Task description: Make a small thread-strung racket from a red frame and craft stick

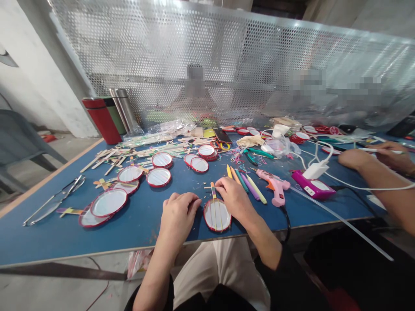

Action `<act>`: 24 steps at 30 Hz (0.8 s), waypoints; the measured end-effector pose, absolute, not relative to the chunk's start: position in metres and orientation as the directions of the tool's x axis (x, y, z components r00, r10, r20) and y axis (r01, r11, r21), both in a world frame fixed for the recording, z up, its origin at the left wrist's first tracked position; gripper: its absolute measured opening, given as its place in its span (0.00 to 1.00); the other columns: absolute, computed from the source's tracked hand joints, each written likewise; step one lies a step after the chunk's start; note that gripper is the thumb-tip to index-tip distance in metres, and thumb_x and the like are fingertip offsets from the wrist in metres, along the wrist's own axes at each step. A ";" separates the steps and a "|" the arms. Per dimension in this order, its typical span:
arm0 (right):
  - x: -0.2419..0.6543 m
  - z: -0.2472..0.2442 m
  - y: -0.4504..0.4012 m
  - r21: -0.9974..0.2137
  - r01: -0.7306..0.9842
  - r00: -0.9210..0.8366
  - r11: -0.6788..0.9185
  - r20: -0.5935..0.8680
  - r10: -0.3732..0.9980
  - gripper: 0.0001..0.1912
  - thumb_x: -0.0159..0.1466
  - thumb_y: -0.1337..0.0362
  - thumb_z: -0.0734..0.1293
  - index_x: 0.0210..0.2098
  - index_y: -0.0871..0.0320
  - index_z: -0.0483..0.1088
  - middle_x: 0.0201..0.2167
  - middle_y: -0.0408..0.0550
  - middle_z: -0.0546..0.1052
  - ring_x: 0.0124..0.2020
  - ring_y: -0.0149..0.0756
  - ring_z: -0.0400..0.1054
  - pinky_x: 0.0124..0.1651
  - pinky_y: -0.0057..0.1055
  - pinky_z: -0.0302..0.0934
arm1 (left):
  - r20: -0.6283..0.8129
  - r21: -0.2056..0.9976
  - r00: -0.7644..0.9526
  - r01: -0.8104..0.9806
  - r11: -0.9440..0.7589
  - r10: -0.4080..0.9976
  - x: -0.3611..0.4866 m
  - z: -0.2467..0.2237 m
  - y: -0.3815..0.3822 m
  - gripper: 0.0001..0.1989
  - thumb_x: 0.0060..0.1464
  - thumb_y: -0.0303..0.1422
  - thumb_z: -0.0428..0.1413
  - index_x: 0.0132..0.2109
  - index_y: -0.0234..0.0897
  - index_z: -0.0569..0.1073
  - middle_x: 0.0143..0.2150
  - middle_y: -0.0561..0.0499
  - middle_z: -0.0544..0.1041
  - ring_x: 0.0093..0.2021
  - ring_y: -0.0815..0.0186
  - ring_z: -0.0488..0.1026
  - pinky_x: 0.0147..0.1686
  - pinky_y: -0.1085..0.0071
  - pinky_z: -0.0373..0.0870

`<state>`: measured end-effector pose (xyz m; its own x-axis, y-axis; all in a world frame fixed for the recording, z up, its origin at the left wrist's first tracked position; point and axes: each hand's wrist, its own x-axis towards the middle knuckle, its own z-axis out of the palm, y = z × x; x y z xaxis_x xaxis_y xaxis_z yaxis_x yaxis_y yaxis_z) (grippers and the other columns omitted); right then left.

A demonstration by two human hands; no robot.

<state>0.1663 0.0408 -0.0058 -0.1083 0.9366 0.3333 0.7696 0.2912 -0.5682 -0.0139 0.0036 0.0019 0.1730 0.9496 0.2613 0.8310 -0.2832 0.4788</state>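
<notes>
Rimmed disc [217, 216] | right hand [235, 196] arched at neck [213, 192], grip unclear | left hand [179, 212] curled closed

Red-rimmed white disc [216, 218] lies flat near the table edge [97, 254], yellowish strings [219, 212] across, striped stick [213, 191] seemingly attached

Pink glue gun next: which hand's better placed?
Likely the right hand, though at the striped stick on the white disc: it's nearer the glue gun. The left hand is farther off, across the disc.
</notes>
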 end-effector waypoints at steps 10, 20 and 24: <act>0.165 -0.004 0.040 -0.565 0.777 -0.105 0.277 0.318 0.942 0.09 0.63 0.74 0.62 0.29 0.57 0.66 0.32 0.45 0.74 0.37 0.35 0.68 0.40 0.29 0.57 | 0.243 0.458 0.172 0.847 -0.270 0.955 -0.014 0.003 0.003 0.09 0.61 0.31 0.51 0.35 0.41 0.76 0.32 0.51 0.79 0.37 0.61 0.69 0.38 0.68 0.61; 0.165 -0.003 0.039 -0.568 0.774 -0.106 0.279 0.318 0.942 0.09 0.63 0.74 0.61 0.28 0.56 0.66 0.31 0.45 0.74 0.36 0.34 0.68 0.39 0.29 0.57 | 0.247 0.462 0.172 0.844 -0.272 0.954 -0.014 0.003 0.003 0.09 0.61 0.32 0.51 0.35 0.42 0.76 0.33 0.52 0.80 0.37 0.61 0.69 0.39 0.67 0.61; 0.165 -0.003 0.039 -0.562 0.777 -0.109 0.284 0.323 0.940 0.09 0.63 0.73 0.62 0.28 0.56 0.66 0.31 0.45 0.74 0.36 0.34 0.68 0.40 0.29 0.57 | 0.260 0.457 0.170 0.846 -0.276 0.951 -0.014 0.002 0.003 0.09 0.60 0.33 0.52 0.35 0.42 0.76 0.33 0.52 0.80 0.38 0.61 0.70 0.39 0.67 0.61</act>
<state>0.1652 0.0392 -0.0032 -0.1094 0.9399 0.3235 0.7768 0.2839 -0.5621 -0.0137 0.0032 0.0019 0.1699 0.9506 0.2597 0.8456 -0.2759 0.4569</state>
